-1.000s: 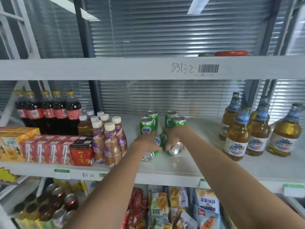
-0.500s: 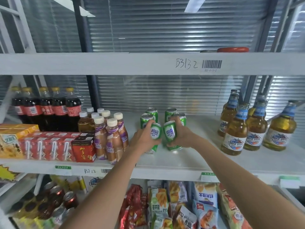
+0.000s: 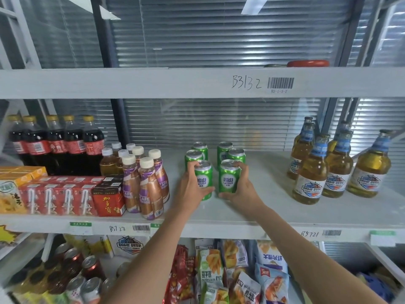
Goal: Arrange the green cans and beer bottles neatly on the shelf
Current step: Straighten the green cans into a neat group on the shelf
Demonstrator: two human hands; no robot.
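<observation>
Left hand [image 3: 191,189] gripping upright green can [image 3: 203,180], right hand [image 3: 242,189] gripping its neighbour [image 3: 229,179] — both standing on shelf [image 3: 263,207]

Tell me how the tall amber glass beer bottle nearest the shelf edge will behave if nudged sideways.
The front amber glass beer bottle looks tall and narrow-necked, so it probably tips rather than slides. It stands close beside other bottles, so it would likely knock them. Being glass, it may break.
</observation>
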